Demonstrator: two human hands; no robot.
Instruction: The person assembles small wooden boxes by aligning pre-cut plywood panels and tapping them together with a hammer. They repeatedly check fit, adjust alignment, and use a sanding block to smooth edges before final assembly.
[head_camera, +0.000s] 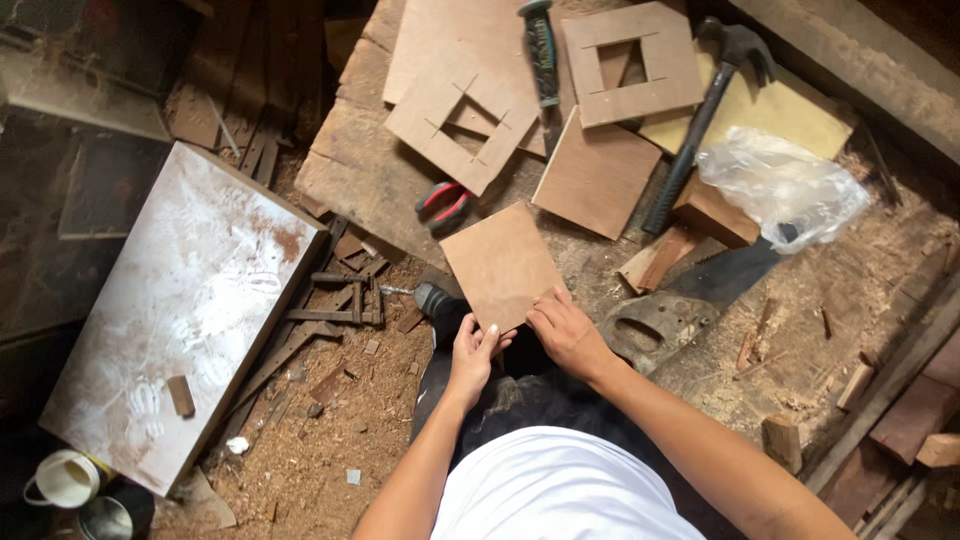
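Observation:
A square brown plywood panel lies tilted on the wooden work surface in front of me. My left hand grips its near corner from below. My right hand rests on the panel's near right edge, fingers curled over it. Both hands hold the same panel. A second plain square panel lies just beyond it. Two square plywood frames with cut-out middles, one to the left and one to the right, lie farther back.
A claw hammer, a handsaw, red-handled pliers, a chisel and a clear plastic bag surround the panels. A dusty white board lies left. Two tins stand bottom left. Sawdust and wood scraps cover the floor.

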